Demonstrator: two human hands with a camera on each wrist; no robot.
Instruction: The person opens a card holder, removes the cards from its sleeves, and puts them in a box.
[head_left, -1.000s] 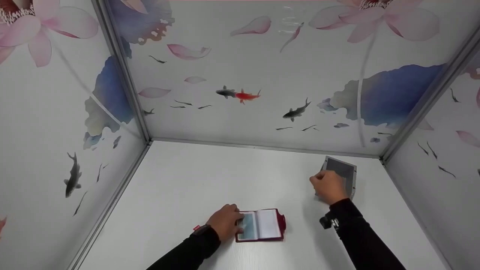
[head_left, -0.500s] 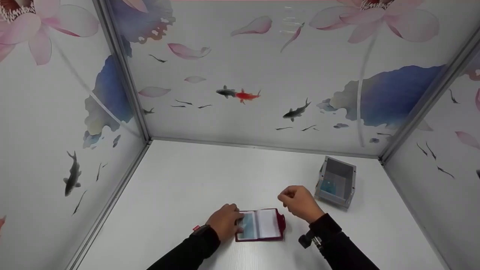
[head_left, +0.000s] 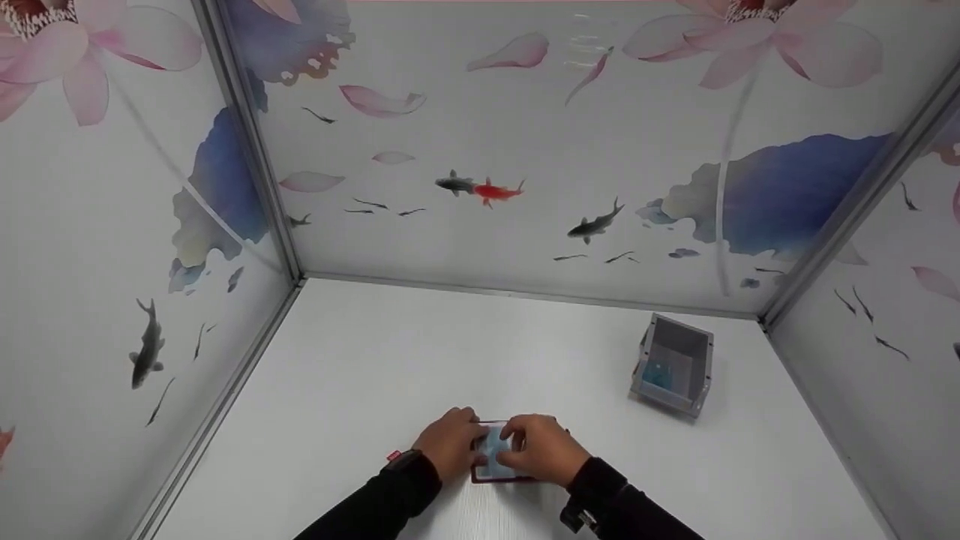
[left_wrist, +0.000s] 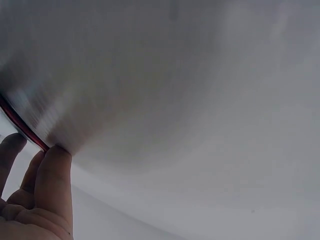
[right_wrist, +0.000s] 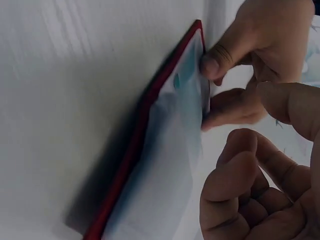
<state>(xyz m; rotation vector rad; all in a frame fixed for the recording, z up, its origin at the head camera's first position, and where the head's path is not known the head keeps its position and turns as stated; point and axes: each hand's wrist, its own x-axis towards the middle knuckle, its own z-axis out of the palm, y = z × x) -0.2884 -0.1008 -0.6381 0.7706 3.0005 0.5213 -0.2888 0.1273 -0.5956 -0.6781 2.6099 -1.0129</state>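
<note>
A red card holder (head_left: 491, 474) with clear sleeves lies spread on the white table, and a bluish card (head_left: 493, 444) shows in its left sleeve. My left hand (head_left: 448, 446) holds the holder's left edge; in the left wrist view its fingertips meet the red edge (left_wrist: 22, 125). Over the right half hovers my right hand (head_left: 551, 450), covering much of it. The right wrist view shows that right hand (right_wrist: 270, 185) with loosely bent fingers, thumb and forefinger apart, nothing visible between them. Whether it touches the sleeve cannot be told.
A grey bin (head_left: 696, 375) stands at the back right, with a bluish thing (head_left: 658, 375) inside near its left wall. White panels printed with flowers and fish rise at the left, back and right of the table (head_left: 390, 352).
My right hand has come from the grey bin leftward and toward me to the card holder. The bin's inside has come into view. My left hand has stayed in place.
</note>
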